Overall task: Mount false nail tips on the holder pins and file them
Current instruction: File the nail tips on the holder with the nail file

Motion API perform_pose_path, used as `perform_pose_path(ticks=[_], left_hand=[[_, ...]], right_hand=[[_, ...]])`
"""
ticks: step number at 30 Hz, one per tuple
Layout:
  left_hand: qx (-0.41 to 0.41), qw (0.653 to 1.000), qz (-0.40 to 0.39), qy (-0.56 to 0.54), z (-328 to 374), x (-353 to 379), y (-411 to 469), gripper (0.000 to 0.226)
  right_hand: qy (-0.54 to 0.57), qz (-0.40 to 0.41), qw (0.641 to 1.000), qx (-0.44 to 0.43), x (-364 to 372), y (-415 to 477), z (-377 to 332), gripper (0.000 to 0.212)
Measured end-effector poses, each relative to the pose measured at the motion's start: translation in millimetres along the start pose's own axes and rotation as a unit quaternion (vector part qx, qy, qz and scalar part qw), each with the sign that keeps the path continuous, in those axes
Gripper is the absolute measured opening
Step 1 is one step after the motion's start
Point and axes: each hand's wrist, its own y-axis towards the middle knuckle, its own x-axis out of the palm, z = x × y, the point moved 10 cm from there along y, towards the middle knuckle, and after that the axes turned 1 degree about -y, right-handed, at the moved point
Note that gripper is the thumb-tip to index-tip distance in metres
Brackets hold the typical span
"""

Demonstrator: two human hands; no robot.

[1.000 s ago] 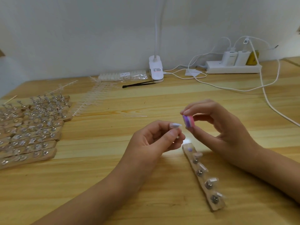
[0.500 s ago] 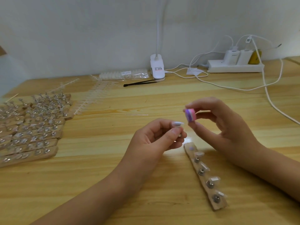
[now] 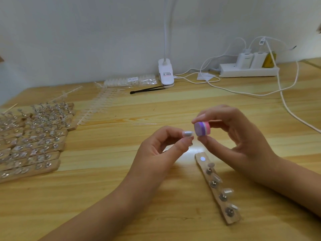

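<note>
Closer now, the right hand (image 3: 243, 143) pinches the file block (image 3: 202, 129) right beside the nail tip (image 3: 188, 133) that the left hand (image 3: 161, 150) pinches. Rub softly and keep the tip steady.

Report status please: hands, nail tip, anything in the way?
Left hand pinches nail tip. Right hand pinches pink-purple file block, right beside the tip; contact unclear. Nothing between them.

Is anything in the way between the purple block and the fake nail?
Nothing visible is. The right hand holds the purple-and-pink filing block right beside the nail tip, which the left hand pinches. I cannot tell whether they touch.
</note>
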Motion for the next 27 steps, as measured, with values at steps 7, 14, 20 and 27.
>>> perform_pose_path(ticks=[7,14,20,27], left_hand=[[0.017,1.000,0.014,0.006,2.5,-5.5,0.3,0.007],[-0.009,1.000,-0.004,-0.012,-3.4,-2.2,-1.3,0.013],[-0.030,0.999,-0.005,-0.023,-7.5,-2.7,-1.5,0.014],[-0.044,0.998,-0.004,-0.038,-10.7,-1.6,-0.9,0.016]], right_hand=[[-0.007,0.001,0.999,0.037,-0.8,-1.2,7.0,0.036],[-0.124,0.020,0.989,-0.078,-6.8,2.5,-21.3,0.028],[-0.143,0.014,0.987,-0.076,-3.9,1.1,-21.1,0.026],[-0.131,0.007,0.989,-0.065,-1.8,1.8,-20.8,0.022]])
